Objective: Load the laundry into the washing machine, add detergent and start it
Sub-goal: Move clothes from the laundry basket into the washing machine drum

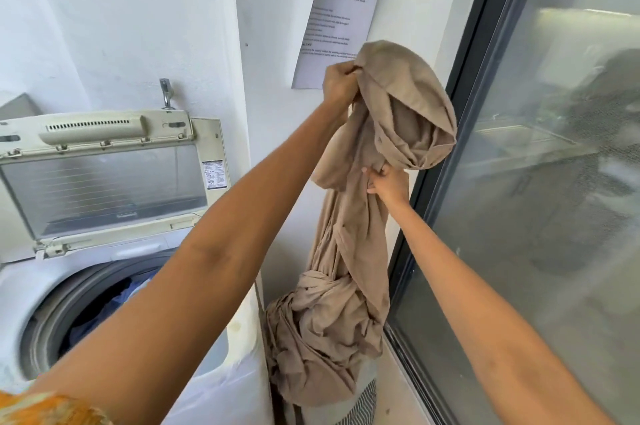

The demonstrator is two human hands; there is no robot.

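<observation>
At the lower left corner of the frame you see your orange patterned sleeve (45, 407); from there both your forearms reach up toward the centre right. Your right hand (389, 182) pinches the beige sheet (349, 251) at mid-height, fingers curled into the fabric; your left hand (341, 83) grips its top edge higher up, clenched round a bunched fold. The sheet hangs twisted and knotted between them, its lower mass trailing onto a striped laundry basket (363, 404) at the bottom centre. At the left stands the washing machine (20, 289) with its lid (110, 175) raised; dark blue clothes (104, 306) lie in the drum; a small warning sticker (214, 175) on the lid is too small to read. On the wall behind, a printed paper notice (341, 8) shows blurred text, only "Machine Cycle" half legible; a dark-framed glass door (519, 182) fills the right side.
</observation>
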